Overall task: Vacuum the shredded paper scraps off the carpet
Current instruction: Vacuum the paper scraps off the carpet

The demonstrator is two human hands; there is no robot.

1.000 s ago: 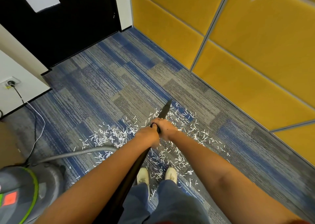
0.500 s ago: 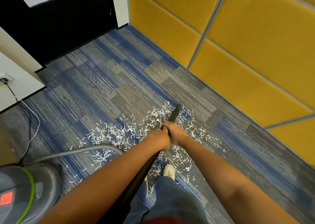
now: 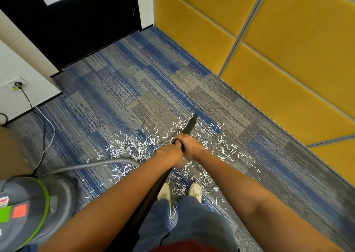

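White shredded paper scraps [image 3: 132,146] lie scattered over the blue and grey carpet [image 3: 119,90], around and in front of my feet. A black vacuum wand [image 3: 189,126] slants down to the carpet, its narrow tip among the far scraps. My left hand [image 3: 171,153] and my right hand [image 3: 189,145] both grip the wand, right hand ahead of the left. A grey ribbed hose [image 3: 92,165] runs from the wand to the grey and green vacuum canister [image 3: 28,209] at the lower left.
Yellow padded wall panels [image 3: 269,50] line the right side. A black door [image 3: 80,21] stands at the far end. A power cord [image 3: 44,129] runs from a wall socket [image 3: 16,83] on the left to the canister. My white shoes [image 3: 195,191] stand among scraps.
The wand tip and both hands swung slightly right half a second ago and have come back toward the middle. The view has shifted with my head.
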